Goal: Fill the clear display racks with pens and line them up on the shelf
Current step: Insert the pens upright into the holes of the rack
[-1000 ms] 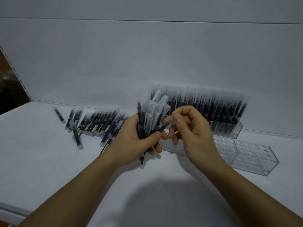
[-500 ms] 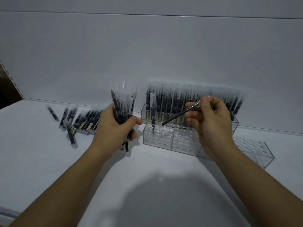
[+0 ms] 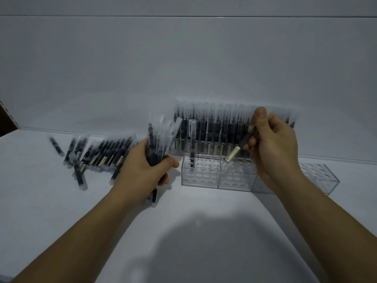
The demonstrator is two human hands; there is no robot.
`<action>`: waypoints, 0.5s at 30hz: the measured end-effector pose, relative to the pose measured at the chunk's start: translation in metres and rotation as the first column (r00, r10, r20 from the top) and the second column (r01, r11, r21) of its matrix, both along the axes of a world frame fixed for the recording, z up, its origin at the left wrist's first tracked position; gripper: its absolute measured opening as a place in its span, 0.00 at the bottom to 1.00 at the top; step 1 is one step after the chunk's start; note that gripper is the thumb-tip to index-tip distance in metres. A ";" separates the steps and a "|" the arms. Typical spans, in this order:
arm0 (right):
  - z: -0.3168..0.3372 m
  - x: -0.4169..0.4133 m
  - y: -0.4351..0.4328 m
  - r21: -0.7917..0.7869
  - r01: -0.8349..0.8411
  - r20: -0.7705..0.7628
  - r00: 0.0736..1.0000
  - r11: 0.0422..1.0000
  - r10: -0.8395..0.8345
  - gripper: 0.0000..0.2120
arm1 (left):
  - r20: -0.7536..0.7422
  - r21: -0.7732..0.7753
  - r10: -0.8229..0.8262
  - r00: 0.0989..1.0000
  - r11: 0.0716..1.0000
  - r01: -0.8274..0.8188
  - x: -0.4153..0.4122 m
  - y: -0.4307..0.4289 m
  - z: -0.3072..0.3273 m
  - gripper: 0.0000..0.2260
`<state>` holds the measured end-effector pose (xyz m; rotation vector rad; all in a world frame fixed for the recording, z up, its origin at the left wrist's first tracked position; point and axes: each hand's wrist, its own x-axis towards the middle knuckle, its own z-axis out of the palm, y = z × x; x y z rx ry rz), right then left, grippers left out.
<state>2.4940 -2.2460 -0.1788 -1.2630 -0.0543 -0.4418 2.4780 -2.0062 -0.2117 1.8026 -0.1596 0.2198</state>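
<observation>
Aloft, right fingers (image 3: 261,117) around tilted pen (image 3: 245,138)

Grips a bundle of pens (image 3: 161,137) in the left hand (image 3: 142,170); pinches one pen (image 3: 243,140), slanted, in the right hand (image 3: 273,144) just above the front rack (image 3: 201,177), a lone upright pen (image 3: 192,144) in it.

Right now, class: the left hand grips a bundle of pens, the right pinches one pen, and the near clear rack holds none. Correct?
No: in the head view the near clear rack holds one upright pen at its left end; the rest stands.
</observation>
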 end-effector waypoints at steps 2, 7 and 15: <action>0.002 0.000 0.001 -0.001 -0.009 0.023 1.000 1.000 0.009 0.12 | 0.093 -0.021 0.090 0.992 0.996 -0.088 0.004 0.001 -0.002 0.06; -0.002 -0.001 0.005 -0.041 -0.014 0.024 1.000 0.999 0.015 0.06 | 0.253 -0.060 0.158 0.955 0.987 -0.148 0.003 0.000 0.000 0.13; -0.006 0.000 0.006 -0.147 -0.083 0.038 0.995 0.986 0.090 0.11 | 0.104 -0.115 0.186 0.977 0.978 -0.174 0.003 -0.008 -0.011 0.09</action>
